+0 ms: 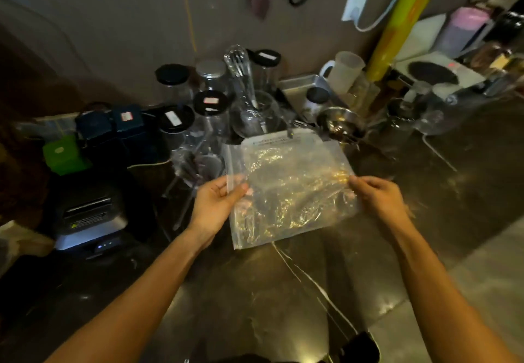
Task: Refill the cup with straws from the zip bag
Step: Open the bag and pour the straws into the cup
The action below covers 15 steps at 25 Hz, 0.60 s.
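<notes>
I hold a clear, crinkled zip bag [286, 189] flat above the dark counter, its white label strip at the far end. My left hand [218, 204] pinches the bag's left edge and my right hand [374, 192] pinches its right edge. Whether straws are inside the bag is hard to tell through the glare. Just left of the bag stands a clear cup [198, 167] with thin clear straws leaning out of it toward the counter.
Black-lidded glass jars [209, 107] and a glass bowl with a whisk [255, 116] crowd the back. A small printer [90, 221] and a green box [63, 155] sit at left. A metal bowl [340, 124], measuring jug [344, 70] and yellow pipe [397, 25] are at right.
</notes>
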Motion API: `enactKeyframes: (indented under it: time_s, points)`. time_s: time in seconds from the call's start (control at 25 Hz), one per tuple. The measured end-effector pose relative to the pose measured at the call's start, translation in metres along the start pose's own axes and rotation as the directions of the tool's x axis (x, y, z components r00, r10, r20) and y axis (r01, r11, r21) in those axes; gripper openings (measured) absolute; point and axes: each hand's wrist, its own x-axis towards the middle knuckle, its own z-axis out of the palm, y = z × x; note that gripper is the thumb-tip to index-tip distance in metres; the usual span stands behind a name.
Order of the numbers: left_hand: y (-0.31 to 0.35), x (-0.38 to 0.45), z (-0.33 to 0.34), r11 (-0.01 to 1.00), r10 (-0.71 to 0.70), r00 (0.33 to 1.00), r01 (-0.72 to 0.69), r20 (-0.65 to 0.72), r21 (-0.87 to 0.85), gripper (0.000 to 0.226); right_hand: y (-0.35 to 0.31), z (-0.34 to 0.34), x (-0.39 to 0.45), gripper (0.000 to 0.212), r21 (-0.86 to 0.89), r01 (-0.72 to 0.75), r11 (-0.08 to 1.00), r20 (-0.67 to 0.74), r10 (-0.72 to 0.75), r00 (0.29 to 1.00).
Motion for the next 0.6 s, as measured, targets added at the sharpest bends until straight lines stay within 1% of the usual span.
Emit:
enactKeyframes:
  time_s: [0.08, 0.16, 0.24, 0.36, 0.48, 0.6]
  points:
    - [-0.024, 0.0, 0.023, 0.996, -0.073, 0.996, 0.07, 0.059, 0.052, 0.021, 0.037, -0.017, -0.012, 0.024, 0.03, -0.107, 0.994, -0.057, 0.109, 0.992]
    - [-0.049, 0.003, 0.047, 0.983, -0.125, 0.988, 0.111, 0.087, 0.149, 0.019, 0.068, -0.037, -0.024, 0.02, 0.057, -0.183, 0.982, -0.125, 0.188, 0.974]
    - [-0.066, 0.005, 0.06, 0.962, -0.146, 0.985, 0.119, 0.095, 0.245, 0.016, 0.089, -0.049, -0.035, 0.02, 0.083, -0.23, 0.97, -0.156, 0.24, 0.958]
    - [-0.085, 0.009, 0.08, 0.932, -0.177, 0.979, 0.133, 0.105, 0.338, 0.015, 0.118, -0.063, -0.047, 0.024, 0.093, -0.299, 0.95, -0.19, 0.311, 0.931]
    - [-0.099, 0.014, 0.093, 0.908, -0.235, 0.966, 0.18, 0.106, 0.378, 0.012, 0.141, -0.068, -0.054, 0.017, 0.088, -0.376, 0.923, -0.209, 0.386, 0.899]
    - [-0.107, 0.019, 0.102, 0.89, -0.286, 0.95, 0.217, 0.122, 0.4, 0.02, 0.157, -0.07, -0.055, 0.016, 0.055, -0.429, 0.902, -0.226, 0.429, 0.874]
